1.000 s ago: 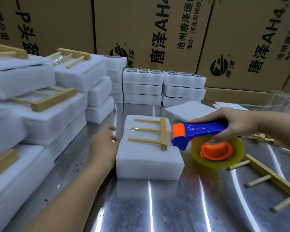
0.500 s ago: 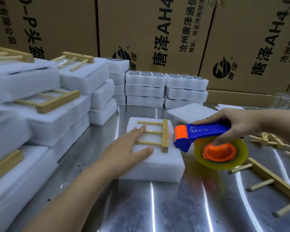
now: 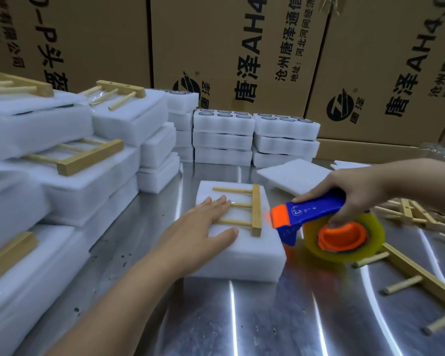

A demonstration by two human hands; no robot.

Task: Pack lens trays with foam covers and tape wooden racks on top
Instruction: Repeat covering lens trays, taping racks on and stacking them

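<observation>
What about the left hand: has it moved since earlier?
Yes. The left hand moved right, from left of the foam pack onto its top, touching the rack.

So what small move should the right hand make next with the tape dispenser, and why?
Probably move the tape dispenser, gripped by the right hand, left onto the wooden rack: the left hand presses the rack flat on the foam-covered tray, and the dispenser's orange head is just beside it.
</observation>
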